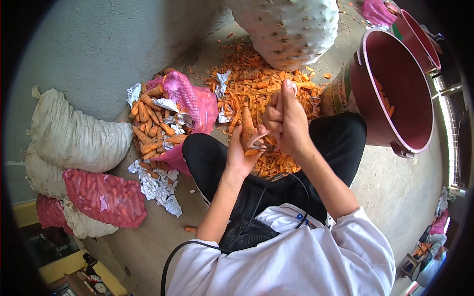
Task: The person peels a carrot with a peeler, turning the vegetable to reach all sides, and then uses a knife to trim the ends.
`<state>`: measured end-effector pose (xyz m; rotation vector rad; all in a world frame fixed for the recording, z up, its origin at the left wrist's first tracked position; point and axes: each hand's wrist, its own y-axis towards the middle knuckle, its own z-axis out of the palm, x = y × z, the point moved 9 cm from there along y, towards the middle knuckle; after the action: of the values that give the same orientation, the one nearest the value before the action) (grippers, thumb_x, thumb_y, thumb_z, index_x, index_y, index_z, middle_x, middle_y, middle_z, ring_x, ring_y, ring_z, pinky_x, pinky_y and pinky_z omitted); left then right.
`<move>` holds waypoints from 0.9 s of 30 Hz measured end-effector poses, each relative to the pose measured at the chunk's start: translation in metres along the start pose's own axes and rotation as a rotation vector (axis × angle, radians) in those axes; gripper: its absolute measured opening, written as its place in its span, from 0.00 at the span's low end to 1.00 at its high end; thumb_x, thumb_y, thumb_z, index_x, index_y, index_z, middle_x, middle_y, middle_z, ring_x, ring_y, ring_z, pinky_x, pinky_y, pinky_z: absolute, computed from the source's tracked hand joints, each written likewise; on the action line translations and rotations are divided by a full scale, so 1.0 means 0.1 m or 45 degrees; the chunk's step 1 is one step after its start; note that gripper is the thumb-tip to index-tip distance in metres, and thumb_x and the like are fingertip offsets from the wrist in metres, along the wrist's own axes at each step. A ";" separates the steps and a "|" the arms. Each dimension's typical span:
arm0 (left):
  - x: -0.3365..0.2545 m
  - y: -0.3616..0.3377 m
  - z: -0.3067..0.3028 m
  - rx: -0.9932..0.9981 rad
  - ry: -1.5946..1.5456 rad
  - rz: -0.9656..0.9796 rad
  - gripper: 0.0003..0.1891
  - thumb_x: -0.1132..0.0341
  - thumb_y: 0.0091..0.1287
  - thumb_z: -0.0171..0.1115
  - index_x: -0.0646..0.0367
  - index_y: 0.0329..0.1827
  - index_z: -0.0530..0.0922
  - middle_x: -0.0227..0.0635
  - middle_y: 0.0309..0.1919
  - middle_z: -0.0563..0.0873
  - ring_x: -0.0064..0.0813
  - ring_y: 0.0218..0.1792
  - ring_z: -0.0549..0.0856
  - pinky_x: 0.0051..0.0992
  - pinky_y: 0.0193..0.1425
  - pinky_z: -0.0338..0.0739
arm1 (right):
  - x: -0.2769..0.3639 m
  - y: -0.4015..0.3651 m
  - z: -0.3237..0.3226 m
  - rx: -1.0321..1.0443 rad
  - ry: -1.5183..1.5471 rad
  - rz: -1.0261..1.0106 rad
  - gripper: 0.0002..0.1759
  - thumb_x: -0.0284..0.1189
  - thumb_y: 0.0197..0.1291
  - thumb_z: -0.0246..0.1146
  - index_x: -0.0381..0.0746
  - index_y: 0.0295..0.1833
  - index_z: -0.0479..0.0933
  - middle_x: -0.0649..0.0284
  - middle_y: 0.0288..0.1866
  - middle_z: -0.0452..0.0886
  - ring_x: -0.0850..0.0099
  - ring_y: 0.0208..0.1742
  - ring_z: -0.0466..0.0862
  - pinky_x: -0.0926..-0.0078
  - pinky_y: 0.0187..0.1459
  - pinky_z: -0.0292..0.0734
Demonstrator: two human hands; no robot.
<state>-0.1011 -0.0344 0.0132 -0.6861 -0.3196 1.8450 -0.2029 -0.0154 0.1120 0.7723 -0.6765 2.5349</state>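
My left hand [240, 152] grips an orange carrot [247, 129] that stands nearly upright above my knees. My right hand [285, 122] is closed around a peeler whose metal blade [257, 147] rests against the carrot's lower end. Beneath both hands lies a heap of orange carrot peelings [256, 89] on the concrete floor. An open pink mesh sack [190, 98] with unpeeled carrots [150, 123] lies to the left of my left knee.
A large maroon tub [402, 89] holding a few peeled carrots stands at the right, a second one [419, 34] behind it. A white sack [289, 29] stands beyond the peelings. White sacks [74, 138] and a pink carrot sack [103, 197] lie left by the wall.
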 end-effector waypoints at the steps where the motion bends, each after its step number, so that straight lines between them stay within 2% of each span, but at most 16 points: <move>1: 0.02 -0.08 0.07 0.010 -0.010 0.019 0.18 0.52 0.73 0.45 0.51 0.29 0.74 0.28 0.26 0.81 0.29 0.28 0.83 0.28 0.35 0.76 | -0.02 -0.07 0.03 0.038 -0.086 -0.022 0.27 0.56 0.68 0.45 0.44 0.29 0.60 0.74 0.15 0.50 0.82 0.13 0.51 0.75 0.19 0.69; 2: 0.05 -0.16 0.23 0.181 -0.048 0.019 0.17 0.53 0.73 0.45 0.49 0.27 0.73 0.26 0.25 0.81 0.28 0.29 0.83 0.27 0.36 0.77 | -0.05 -0.13 0.04 0.039 -0.063 -0.047 0.27 0.56 0.68 0.45 0.44 0.29 0.60 0.74 0.15 0.51 0.82 0.13 0.51 0.75 0.19 0.69; 3: 0.06 -0.23 0.27 0.188 -0.016 0.034 0.16 0.54 0.73 0.45 0.49 0.27 0.73 0.25 0.25 0.82 0.27 0.29 0.83 0.28 0.36 0.78 | -0.08 -0.18 0.05 0.041 -0.042 -0.071 0.26 0.55 0.68 0.45 0.44 0.29 0.60 0.74 0.15 0.51 0.81 0.12 0.51 0.75 0.20 0.70; 6: 0.08 -0.37 0.33 0.177 -0.003 0.060 0.15 0.54 0.72 0.47 0.48 0.28 0.73 0.25 0.27 0.82 0.27 0.30 0.83 0.30 0.38 0.77 | -0.07 -0.30 0.05 -0.045 -0.015 -0.113 0.26 0.55 0.68 0.47 0.45 0.29 0.59 0.75 0.15 0.51 0.83 0.13 0.51 0.81 0.16 0.63; 9: 0.08 -0.41 0.32 0.207 0.054 0.080 0.14 0.54 0.72 0.47 0.49 0.30 0.73 0.26 0.28 0.82 0.27 0.31 0.83 0.30 0.39 0.76 | -0.04 -0.39 0.01 -0.049 -0.011 -0.086 0.25 0.54 0.67 0.48 0.45 0.29 0.59 0.76 0.16 0.52 0.84 0.13 0.51 0.85 0.14 0.52; 12: 0.11 -0.43 0.34 0.201 0.072 0.093 0.14 0.54 0.72 0.47 0.50 0.32 0.74 0.27 0.30 0.82 0.27 0.33 0.83 0.29 0.40 0.76 | -0.09 -0.41 -0.06 -0.091 0.060 -0.110 0.25 0.54 0.67 0.49 0.46 0.29 0.59 0.76 0.16 0.53 0.86 0.13 0.51 0.85 0.13 0.44; 15: 0.14 -0.44 0.32 0.164 0.030 0.084 0.15 0.54 0.73 0.45 0.51 0.33 0.73 0.27 0.29 0.82 0.27 0.33 0.83 0.28 0.42 0.75 | -0.09 -0.45 -0.07 -0.089 0.128 -0.120 0.23 0.52 0.67 0.52 0.46 0.29 0.60 0.77 0.15 0.54 0.88 0.13 0.52 0.86 0.13 0.46; 18: 0.14 -0.45 0.27 0.213 0.112 0.189 0.17 0.53 0.74 0.42 0.52 0.43 0.76 0.27 0.35 0.82 0.25 0.37 0.81 0.27 0.44 0.74 | -0.06 -0.44 -0.12 -0.155 0.082 -0.236 0.23 0.52 0.67 0.51 0.46 0.29 0.59 0.77 0.15 0.54 0.88 0.12 0.53 0.87 0.13 0.51; 21: 0.12 -0.48 0.17 0.023 0.360 0.305 0.21 0.51 0.75 0.37 0.54 0.56 0.74 0.27 0.44 0.81 0.22 0.43 0.79 0.26 0.46 0.73 | 0.09 -0.48 -0.11 -0.253 -0.090 -0.456 0.23 0.52 0.67 0.51 0.46 0.29 0.59 0.76 0.15 0.55 0.86 0.12 0.55 0.85 0.14 0.61; 24: 0.14 -0.66 0.50 0.052 0.421 0.449 0.25 0.50 0.75 0.35 0.55 0.64 0.70 0.27 0.52 0.79 0.20 0.47 0.77 0.25 0.45 0.72 | 0.04 -0.33 -0.24 -0.215 0.067 -0.183 0.25 0.53 0.67 0.49 0.45 0.28 0.59 0.76 0.15 0.52 0.84 0.12 0.52 0.78 0.19 0.69; 27: 0.12 -0.56 0.39 0.159 0.398 0.260 0.24 0.50 0.75 0.34 0.54 0.63 0.70 0.28 0.55 0.78 0.20 0.49 0.76 0.24 0.46 0.71 | 0.32 -0.43 -0.21 -0.199 0.028 -0.376 0.25 0.54 0.67 0.50 0.45 0.27 0.59 0.76 0.15 0.51 0.84 0.12 0.51 0.76 0.20 0.70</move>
<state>-0.0840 0.0018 0.0697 -0.9320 0.0720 1.8940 -0.2143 0.0385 0.1301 0.7298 -0.6882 2.1935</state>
